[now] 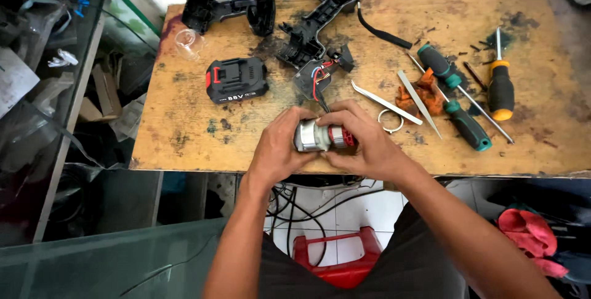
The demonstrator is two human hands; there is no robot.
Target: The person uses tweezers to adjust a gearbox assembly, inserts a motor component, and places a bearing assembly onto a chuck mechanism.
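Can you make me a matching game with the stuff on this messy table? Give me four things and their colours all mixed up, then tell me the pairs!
Things:
1. Battery pack
2. Short screwdriver
3. Motor held in both hands
4. Small cup

Colours:
A. Clear, see-through
B. Silver metal with a red end
C. Black with red trim
D. Black handle with orange ends

Pairs: 1-C, 2-D, 3-B, 4-A

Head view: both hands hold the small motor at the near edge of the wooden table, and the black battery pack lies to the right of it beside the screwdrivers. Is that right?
Not quite. The head view shows the black battery pack on the left, away from the screwdrivers. The rest holds: left hand and right hand hold the small motor at the near edge of the wooden table.
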